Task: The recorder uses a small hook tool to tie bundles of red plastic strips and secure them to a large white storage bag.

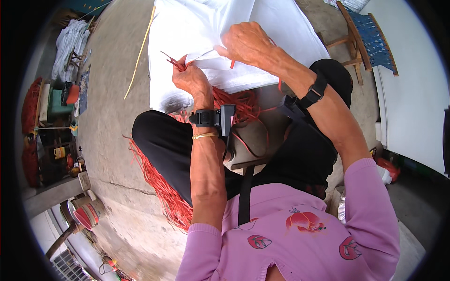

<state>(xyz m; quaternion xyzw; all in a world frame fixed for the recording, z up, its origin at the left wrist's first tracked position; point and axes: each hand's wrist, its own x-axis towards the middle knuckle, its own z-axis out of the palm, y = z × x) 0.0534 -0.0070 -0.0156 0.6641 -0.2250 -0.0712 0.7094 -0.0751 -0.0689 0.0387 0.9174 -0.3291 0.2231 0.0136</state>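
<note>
A: Where is the white fabric sheet (187, 28)?

B: Spread out in front of the black-trousered knees (154, 136), its near edge gathered at the hands.

A: What are they doing?

B: The left hand (191, 82) pinches a small bundle of thin, flat red strips (176, 64) at that edge, ends poking out past the fingers. The right hand (248, 44) is raised over the sheet with curled fingers; its fingertips blur, so I cannot tell what they pinch.

A: Anything in the way?

B: A loose tangle of red strips (243, 105) lies between the knees, one strand looping downward. The black strapped device (206, 117) on the left wrist hides part of it.

A: And further out?

B: A long bunch of red strands (164, 182) lies beside the left thigh on the grey concrete floor (112, 103). A thin yellow stick (140, 51) lies left of the sheet. On the right stands a wooden-framed seat with blue woven webbing (375, 37), near a large, smooth white panel (412, 84). A crumpled white heap (70, 44) sits far left.
</note>
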